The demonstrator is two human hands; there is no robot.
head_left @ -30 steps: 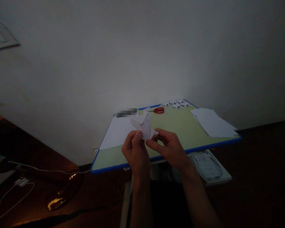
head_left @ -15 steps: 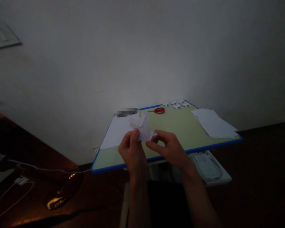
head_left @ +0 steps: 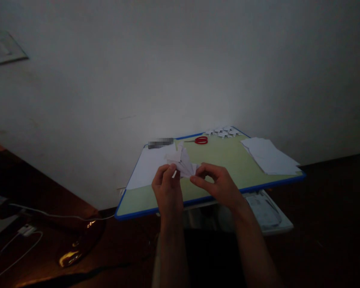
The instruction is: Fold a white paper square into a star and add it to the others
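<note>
A folded white paper piece (head_left: 184, 163) with several pointed flaps is held up over the near part of the table. My left hand (head_left: 168, 184) pinches its lower left side between thumb and fingers. At its lower right corner, the thumb and index finger of my right hand (head_left: 214, 182) grip a small flap. Both hands are above the table's front edge, a short way apart.
The pale green table (head_left: 222, 160) has a blue rim. Red-handled scissors (head_left: 201, 140), folded paper shapes (head_left: 223, 132) and a blurred dark object (head_left: 160, 143) lie toward the back. White sheets (head_left: 270, 156) lie right, another sheet (head_left: 150, 168) left. An open drawer (head_left: 267, 212) sticks out below.
My right hand has shifted slightly right with the corner of the paper. The folded piece looks more spread and turned, and my left hand has moved a little right.
</note>
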